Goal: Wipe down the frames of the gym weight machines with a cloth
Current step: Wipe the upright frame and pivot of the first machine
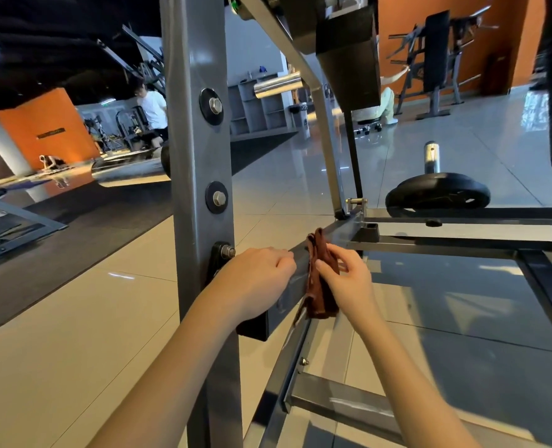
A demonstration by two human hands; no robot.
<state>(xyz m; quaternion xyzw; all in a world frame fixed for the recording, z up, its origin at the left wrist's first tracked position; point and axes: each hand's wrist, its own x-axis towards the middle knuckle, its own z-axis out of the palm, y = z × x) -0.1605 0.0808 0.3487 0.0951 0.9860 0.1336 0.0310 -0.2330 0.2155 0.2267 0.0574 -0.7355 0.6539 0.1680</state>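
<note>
Small rust-brown soft cloth (320, 297) draped over slanting grey steel frame bar (301, 270), under the right grip (345, 279), whose fingers pinch its bunched top. Light and limp, so it likely slides and bunches; best held at the fold and pressed flat. Left grip (258, 276) curls over the same bar, just beside the cloth. Grey bolted upright post (200, 156) stands behind the left grip.
</note>
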